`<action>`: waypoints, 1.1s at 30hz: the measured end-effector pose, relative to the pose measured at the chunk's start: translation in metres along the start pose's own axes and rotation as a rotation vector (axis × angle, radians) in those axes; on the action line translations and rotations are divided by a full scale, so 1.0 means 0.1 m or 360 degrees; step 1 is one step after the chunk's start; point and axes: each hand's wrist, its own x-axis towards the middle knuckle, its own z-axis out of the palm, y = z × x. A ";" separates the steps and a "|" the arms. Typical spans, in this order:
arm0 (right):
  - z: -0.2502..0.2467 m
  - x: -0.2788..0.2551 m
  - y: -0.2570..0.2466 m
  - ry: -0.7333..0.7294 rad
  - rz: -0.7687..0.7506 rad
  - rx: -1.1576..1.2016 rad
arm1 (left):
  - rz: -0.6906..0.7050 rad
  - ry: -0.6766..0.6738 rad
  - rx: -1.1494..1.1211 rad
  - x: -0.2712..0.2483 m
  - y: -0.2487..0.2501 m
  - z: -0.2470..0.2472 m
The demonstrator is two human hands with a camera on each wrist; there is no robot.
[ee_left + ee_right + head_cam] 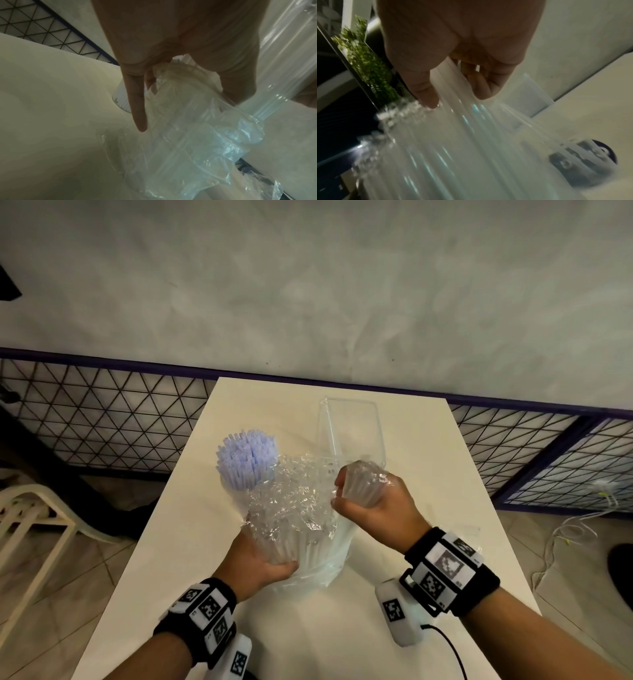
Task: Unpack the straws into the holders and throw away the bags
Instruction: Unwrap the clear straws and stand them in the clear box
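On the white table my left hand grips the lower part of a crinkled clear plastic bag that holds clear straws. Above it, my right hand is curled round the top of a straw bundle rising out of the bag. In the left wrist view the fingers wrap the bag. The right wrist view has the hand holding blurred straws. A holder full of bluish-white straws stands to the left. An empty clear holder stands behind.
A white tagged device with a black cable lies on the table under my right wrist. A wire mesh fence runs behind the table. A white chair stands at the left, and loose cables lie on the floor at the right.
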 end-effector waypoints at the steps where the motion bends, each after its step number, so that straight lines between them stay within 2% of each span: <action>1: -0.03 0.01 -0.06 0.0030 -0.0005 -0.0013 | 0.0019 0.0005 -0.0003 0.00 0.01 0.00; 9: -0.36 0.24 -0.58 0.0161 -0.0030 -0.0071 | -0.0029 -0.0022 -0.0030 0.01 0.00 -0.02; 17: -0.92 0.60 -1.26 0.0428 -0.0336 0.0164 | -0.0016 -0.0009 -0.0119 -0.01 0.06 -0.05; 20: -0.97 0.93 -1.30 0.0531 -0.0335 0.0158 | -0.0034 -0.0025 -0.0094 -0.01 0.09 -0.05; 23: -0.91 1.39 -1.07 0.0501 -0.0233 -0.0043 | -0.0019 -0.0042 -0.0108 -0.01 0.09 -0.05; 27: -0.70 1.86 -0.59 0.0384 0.0140 -0.0381 | 0.0012 -0.0062 -0.0015 0.01 0.04 -0.06; 30: -0.51 1.96 -0.30 0.0000 0.0473 -0.0569 | 0.0040 -0.0032 0.0035 0.00 0.07 -0.05; 32: -0.43 1.95 -0.17 -0.0235 0.0650 -0.0522 | -0.0006 -0.0038 -0.0014 -0.04 0.13 -0.06; 33: -0.41 1.96 -0.13 -0.0280 0.0692 -0.0487 | -0.0036 -0.0065 0.0015 -0.04 0.15 -0.06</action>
